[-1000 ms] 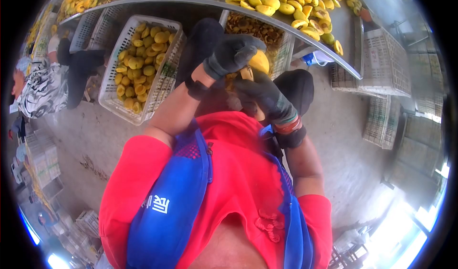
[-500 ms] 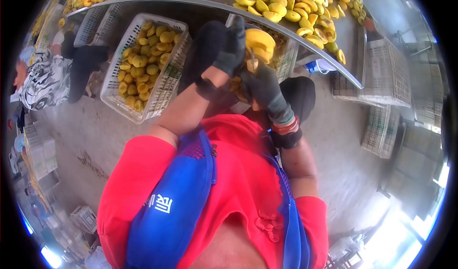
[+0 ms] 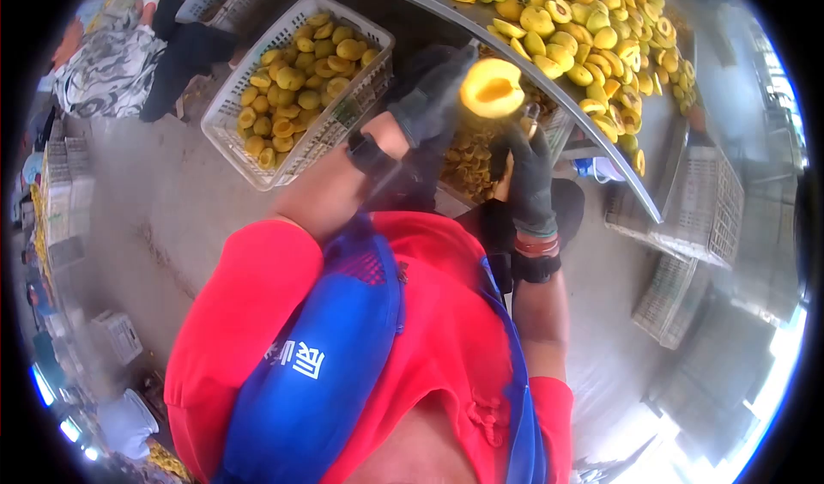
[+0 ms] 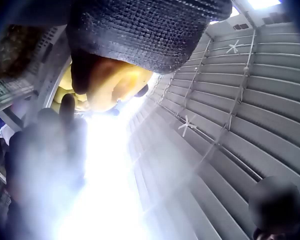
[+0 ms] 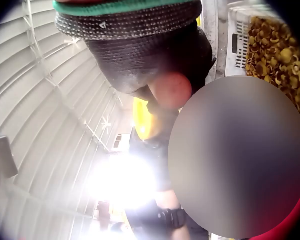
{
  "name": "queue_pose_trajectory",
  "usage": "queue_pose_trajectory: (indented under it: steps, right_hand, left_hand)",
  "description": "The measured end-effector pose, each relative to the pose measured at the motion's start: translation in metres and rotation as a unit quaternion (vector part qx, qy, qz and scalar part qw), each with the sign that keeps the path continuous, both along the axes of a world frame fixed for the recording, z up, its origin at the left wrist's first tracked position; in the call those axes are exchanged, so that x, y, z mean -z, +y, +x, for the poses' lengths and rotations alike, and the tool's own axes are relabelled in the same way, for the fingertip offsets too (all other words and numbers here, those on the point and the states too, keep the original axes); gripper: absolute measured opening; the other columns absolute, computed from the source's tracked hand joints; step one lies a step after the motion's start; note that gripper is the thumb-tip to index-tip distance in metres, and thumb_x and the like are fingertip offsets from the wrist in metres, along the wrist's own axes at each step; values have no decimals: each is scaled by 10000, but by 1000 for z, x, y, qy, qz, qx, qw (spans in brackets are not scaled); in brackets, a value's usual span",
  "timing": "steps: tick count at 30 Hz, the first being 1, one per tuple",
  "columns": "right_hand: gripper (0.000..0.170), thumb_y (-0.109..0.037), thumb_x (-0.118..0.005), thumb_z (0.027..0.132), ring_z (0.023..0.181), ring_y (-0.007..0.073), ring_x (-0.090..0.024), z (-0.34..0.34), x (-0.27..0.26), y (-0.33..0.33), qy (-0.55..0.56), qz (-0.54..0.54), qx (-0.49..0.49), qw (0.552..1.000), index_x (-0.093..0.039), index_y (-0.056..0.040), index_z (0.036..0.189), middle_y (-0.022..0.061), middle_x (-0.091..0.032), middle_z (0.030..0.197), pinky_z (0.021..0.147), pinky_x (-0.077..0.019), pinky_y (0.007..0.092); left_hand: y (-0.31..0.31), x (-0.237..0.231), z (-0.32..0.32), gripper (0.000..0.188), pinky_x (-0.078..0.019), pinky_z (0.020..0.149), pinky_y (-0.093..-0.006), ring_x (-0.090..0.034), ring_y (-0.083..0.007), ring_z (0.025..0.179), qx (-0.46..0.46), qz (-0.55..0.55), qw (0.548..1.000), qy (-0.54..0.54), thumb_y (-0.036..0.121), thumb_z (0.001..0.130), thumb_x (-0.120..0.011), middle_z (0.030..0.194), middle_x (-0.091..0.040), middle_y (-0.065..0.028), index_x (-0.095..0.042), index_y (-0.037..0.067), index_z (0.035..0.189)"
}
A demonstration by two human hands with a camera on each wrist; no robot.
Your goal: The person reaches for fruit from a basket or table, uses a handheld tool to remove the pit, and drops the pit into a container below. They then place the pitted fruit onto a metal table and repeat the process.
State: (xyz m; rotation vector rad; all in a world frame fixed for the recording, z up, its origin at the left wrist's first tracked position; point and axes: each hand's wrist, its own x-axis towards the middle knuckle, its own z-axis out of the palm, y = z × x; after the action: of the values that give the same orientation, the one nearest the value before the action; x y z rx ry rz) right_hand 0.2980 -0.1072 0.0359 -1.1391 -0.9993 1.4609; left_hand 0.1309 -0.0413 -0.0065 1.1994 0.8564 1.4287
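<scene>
In a dark glove, my left hand (image 3: 425, 102) holds a halved yellow peach (image 3: 492, 87) by its left side, its hollow facing up toward the head camera. The left wrist view shows gloved fingers (image 4: 145, 35) curled over the peach's flesh. My gloved right hand (image 3: 530, 179) stands just right of the fruit and grips a tool with a wooden handle (image 3: 504, 179) and a metal tip (image 3: 530, 125). Between tip and peach there is a small gap. The round butt of the handle (image 5: 174, 90) pokes out of the right fist.
A white crate (image 3: 232, 154) of peach halves stands on the floor at left. Below my hands is a crate of peelings (image 3: 470, 162). A metal-edged table (image 3: 601, 145) bears a heap of peach halves (image 3: 592, 33). Stacked crates (image 3: 699, 201) stand right; another person (image 3: 112, 68) sits far left.
The peach has turned so its hollow now shows. My right hand and the tool have moved right, away from the fruit. The head view has swung, shifting the crate and table.
</scene>
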Motion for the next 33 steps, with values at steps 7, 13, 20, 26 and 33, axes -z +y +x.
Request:
queue_pose_trajectory:
  steps: [7,13,20,26,33]
  right_hand:
    - [110,-111,-529,910,631,93,-539,-5,9,-4,-184,117,-51,975,-545,-53,1002,20,-586,760,546,-423,220]
    - [147,-120,-552,899,611,75,-532,-13,2,-7,-338,233,-37,911,-527,-62,1031,21,-581,751,523,-416,201]
    - [222,-111,-543,896,632,107,-523,-12,4,-16,-166,-70,-13,984,-523,-33,1103,33,-577,754,542,-408,221]
    - [154,-97,-521,877,627,88,-525,-1,31,-10,-256,-100,-35,961,-538,-22,1011,31,-598,753,559,-408,220]
    - [329,-143,-544,898,558,96,-502,16,59,-7,-260,-113,-24,959,-518,5,1191,36,-574,728,525,-391,220]
  left_hand:
    - [-42,-41,-5,512,-483,732,-326,-601,-217,782,80,-85,975,187,467,889,-550,856,-632,-128,-572,-13,1064]
    - [-41,-2,-92,588,-473,854,-334,-592,-264,979,-183,19,963,196,490,877,-555,1094,-587,-168,-503,7,1209]
    - [-65,175,-311,780,-434,940,-353,-543,-304,1127,-296,-245,891,243,508,780,-660,1252,-541,-196,-418,9,1329]
    - [-111,245,-374,805,-379,1009,-340,-467,-301,1231,-239,-336,875,253,442,764,-696,1313,-501,-202,-388,5,1365]
    - [-130,257,-357,808,-355,1041,-399,-409,-353,1265,-46,-308,702,641,438,740,-696,1379,-423,-197,-361,153,1417]
